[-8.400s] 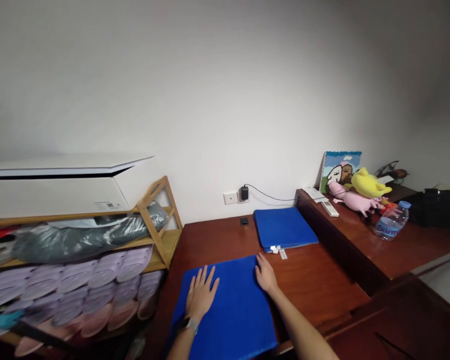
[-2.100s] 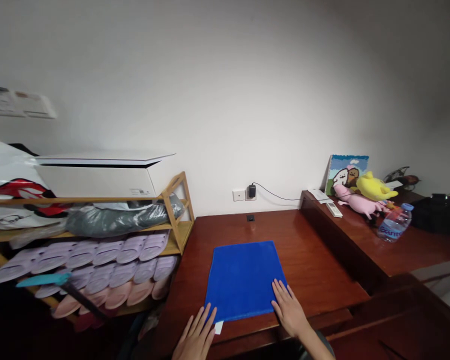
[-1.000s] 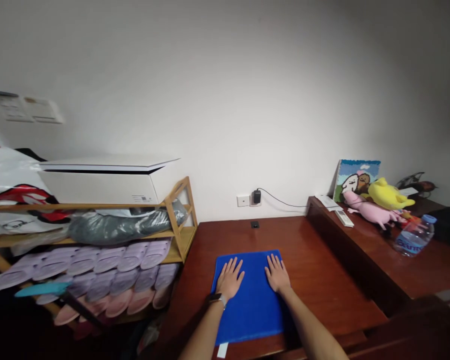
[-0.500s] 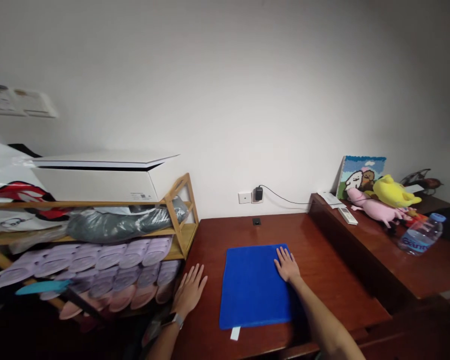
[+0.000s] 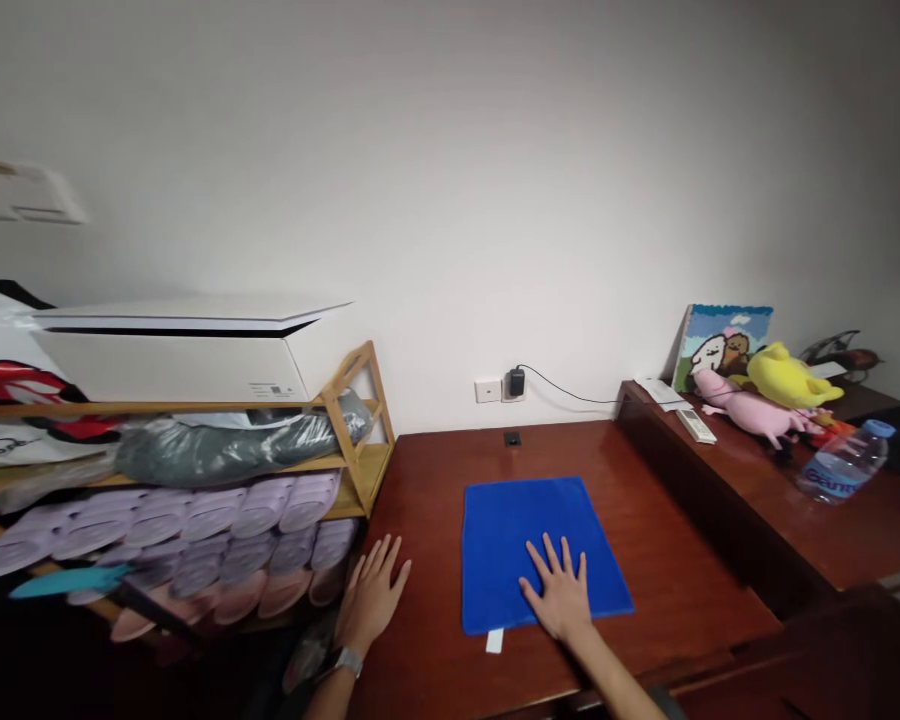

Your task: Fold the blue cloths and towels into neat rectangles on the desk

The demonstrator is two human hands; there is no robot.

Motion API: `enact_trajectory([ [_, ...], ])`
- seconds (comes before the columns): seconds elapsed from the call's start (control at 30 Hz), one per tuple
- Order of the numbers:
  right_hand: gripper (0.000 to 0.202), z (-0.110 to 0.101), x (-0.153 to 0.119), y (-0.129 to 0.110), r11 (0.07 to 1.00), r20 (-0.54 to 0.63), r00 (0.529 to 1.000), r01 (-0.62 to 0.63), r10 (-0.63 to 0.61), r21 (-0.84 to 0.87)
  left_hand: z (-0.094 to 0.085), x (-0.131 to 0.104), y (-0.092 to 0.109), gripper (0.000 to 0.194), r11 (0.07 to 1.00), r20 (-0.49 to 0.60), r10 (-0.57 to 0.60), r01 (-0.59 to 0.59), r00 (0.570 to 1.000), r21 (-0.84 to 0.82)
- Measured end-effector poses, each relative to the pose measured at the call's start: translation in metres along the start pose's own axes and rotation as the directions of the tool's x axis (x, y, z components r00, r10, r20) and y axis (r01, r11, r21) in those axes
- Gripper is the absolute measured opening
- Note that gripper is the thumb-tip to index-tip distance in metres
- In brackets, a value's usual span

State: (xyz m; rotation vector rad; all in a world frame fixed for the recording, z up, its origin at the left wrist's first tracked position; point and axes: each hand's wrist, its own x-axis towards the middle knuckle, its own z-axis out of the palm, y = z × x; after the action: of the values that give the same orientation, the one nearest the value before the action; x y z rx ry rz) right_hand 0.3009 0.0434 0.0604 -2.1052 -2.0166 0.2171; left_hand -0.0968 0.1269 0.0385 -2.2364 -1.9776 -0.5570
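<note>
A blue cloth lies spread flat on the reddish-brown wooden desk, with a small white tag sticking out from its near edge. My right hand rests open on the cloth's near part, fingers spread and holding nothing. On the left, my left hand lies open at the desk's left side, apart from the cloth. A watch is on the left wrist.
At left, a wooden rack carries a white box and several purple slippers. The raised ledge at right bears a water bottle, a pink plush toy, a yellow plush toy and a remote control. A black charger sits in the wall.
My right hand has come from the cloth's far right corner toward its near edge. The cloth has shifted slightly right and away, its near right corner now showing. My left hand stays nearly still.
</note>
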Motion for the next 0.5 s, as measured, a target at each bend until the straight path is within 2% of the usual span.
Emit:
enact_trajectory([
  [0.2,0.071,-0.023,0.065,0.062,0.997,0.023,0.999,-0.04,0.042,-0.061,0.004,-0.002,-0.005,0.066,1.0,-0.008,-0.01,0.011,1.0,0.016],
  [0.4,0.07,-0.037,0.148,0.116,0.992,0.072,0.996,-0.047,0.056,-0.121,0.011,-0.006,-0.015,0.064,1.0,0.008,-0.001,0.001,1.0,0.026],
  [0.5,0.067,-0.043,0.186,0.139,0.986,0.07,0.992,-0.092,0.103,-0.141,0.018,-0.008,-0.022,0.064,1.0,-0.001,0.018,-0.018,1.0,0.025],
])
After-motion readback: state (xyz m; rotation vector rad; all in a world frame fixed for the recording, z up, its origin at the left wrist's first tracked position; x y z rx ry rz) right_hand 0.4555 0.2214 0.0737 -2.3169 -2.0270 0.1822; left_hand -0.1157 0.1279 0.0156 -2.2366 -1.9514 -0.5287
